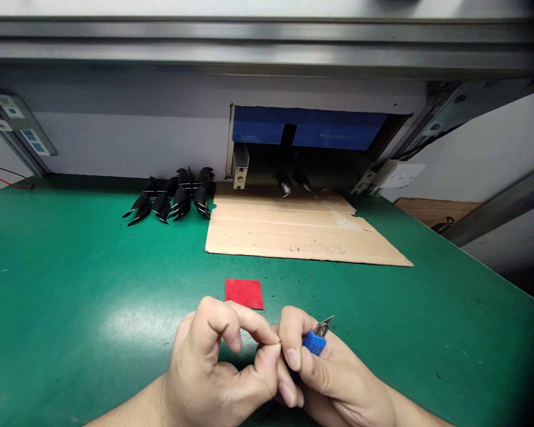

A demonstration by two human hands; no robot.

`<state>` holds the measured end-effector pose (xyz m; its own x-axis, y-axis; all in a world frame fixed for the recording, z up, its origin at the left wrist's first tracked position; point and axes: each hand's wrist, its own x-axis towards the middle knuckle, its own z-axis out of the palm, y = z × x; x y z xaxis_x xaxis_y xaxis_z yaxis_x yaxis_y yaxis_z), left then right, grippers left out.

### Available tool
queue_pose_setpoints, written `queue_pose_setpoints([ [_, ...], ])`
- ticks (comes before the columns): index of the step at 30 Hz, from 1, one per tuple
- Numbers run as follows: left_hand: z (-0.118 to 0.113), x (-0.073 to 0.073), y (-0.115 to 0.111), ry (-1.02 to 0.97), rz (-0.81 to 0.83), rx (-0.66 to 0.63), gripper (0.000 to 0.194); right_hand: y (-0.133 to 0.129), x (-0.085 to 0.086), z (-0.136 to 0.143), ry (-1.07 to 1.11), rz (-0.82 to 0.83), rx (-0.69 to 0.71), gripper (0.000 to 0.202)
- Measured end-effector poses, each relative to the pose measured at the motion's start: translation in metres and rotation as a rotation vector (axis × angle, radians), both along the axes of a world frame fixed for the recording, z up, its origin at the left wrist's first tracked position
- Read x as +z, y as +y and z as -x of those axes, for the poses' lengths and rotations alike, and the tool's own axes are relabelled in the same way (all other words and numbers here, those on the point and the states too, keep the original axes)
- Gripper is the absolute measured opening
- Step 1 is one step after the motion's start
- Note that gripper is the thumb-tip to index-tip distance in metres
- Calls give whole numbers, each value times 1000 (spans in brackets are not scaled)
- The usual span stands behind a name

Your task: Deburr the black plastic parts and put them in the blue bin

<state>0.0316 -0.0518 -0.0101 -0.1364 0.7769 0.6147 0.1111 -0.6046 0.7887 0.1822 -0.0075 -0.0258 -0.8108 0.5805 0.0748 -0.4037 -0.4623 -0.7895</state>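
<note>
Close to the front of the green table [93, 308], both hands meet fingertip to fingertip. My right hand [333, 367] is closed around a blue-handled utility knife [315, 342], whose pointed metal blade sticks out up and to the right. The thumb and index finger of my left hand [226, 362] are pinched together, touching the right fingers. Whatever lies in that pinch is too small or hidden to make out. Just beyond the left fingers lies a flat red square pad [244, 293], with dark specks on it.
A flat cardboard sheet [293, 228] lies behind the pad, below a wall opening with a blue panel [338, 127] and black curved parts [285, 182]. Stacked black parts [182, 196] sit to its left. Small dark scraps dot the table. A metal beam [249, 50] crosses overhead.
</note>
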Motion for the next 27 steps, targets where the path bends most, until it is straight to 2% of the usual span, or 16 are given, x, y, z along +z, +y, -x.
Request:
queue_pose_setpoints([
  [7,1,2,0,25,-41,40,42,-1,0,-2,37,18,46,35],
  [13,2,2,-1,34,-53,5,43,0,1,-4,51,7,73,35],
  [27,-3,1,0,-28,-73,-24,43,1,2,-2,44,-13,37,35],
])
